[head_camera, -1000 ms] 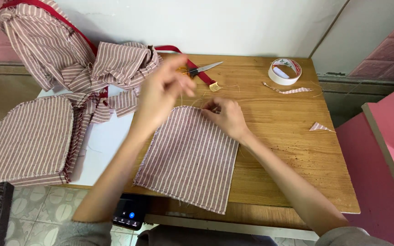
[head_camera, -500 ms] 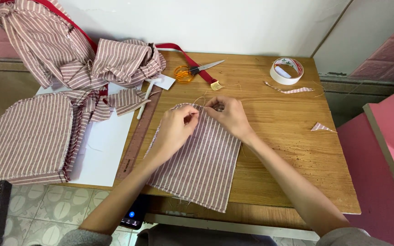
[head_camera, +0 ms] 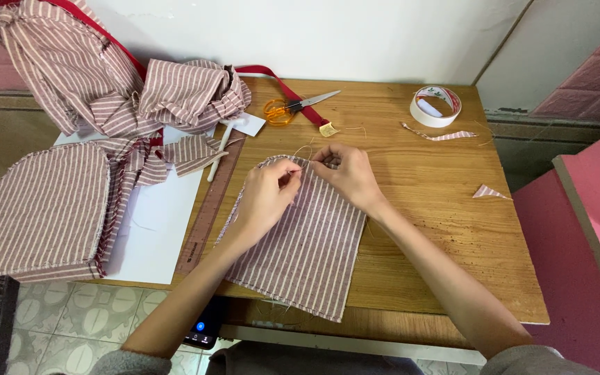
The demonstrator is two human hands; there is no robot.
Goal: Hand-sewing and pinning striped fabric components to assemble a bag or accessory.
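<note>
A red-and-white striped fabric piece with a rounded top lies flat on the wooden table. My left hand rests on its upper left part, fingers pinched on a thin thread near the top edge. My right hand presses the fabric's top edge, fingertips closed on the cloth close to the left hand's. A loose pale thread curls above both hands. Whether a needle is held is too small to tell.
Orange-handled scissors and a red strap lie at the back. A tape roll sits back right, with fabric scraps nearby. A wooden ruler, white paper, a stack of striped pieces and bunched striped cloth fill the left.
My left hand came down from above the table's back to the fabric's top edge, meeting my right hand. The right hand stayed on the fabric.
</note>
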